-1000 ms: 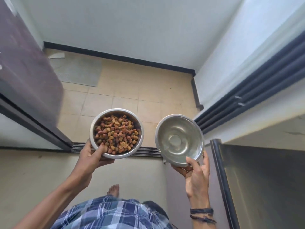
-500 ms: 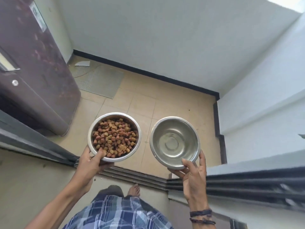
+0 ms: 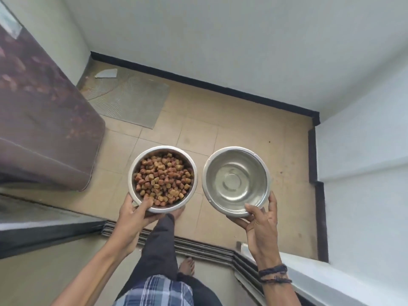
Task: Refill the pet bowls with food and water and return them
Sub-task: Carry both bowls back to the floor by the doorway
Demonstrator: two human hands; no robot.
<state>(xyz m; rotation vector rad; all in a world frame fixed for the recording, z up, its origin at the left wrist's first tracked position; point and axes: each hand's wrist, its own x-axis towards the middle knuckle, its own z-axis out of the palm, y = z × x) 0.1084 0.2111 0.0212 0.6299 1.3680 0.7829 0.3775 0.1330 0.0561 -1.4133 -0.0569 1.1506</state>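
Observation:
My left hand (image 3: 135,214) grips the near rim of a steel food bowl (image 3: 141,156) full of brown and tan kibble, thumb inside the rim. My right hand (image 3: 259,221) holds a second steel bowl (image 3: 235,181) by its near edge; it looks shiny inside, and I cannot tell whether it holds water. Both bowls are carried level, side by side, at chest height above a beige tiled floor. My leg steps forward beneath the food bowl.
A grey mat (image 3: 130,99) lies on the tiles at the far left by the white wall. A dark maroon appliance (image 3: 42,120) stands on the left. A ribbed sliding-door track (image 3: 198,245) crosses the floor under me. White walls close the right side.
I have walked forward over the door track onto the tiled area; the mat and far wall have come closer. Both bowls stay held the same way, now nearer together.

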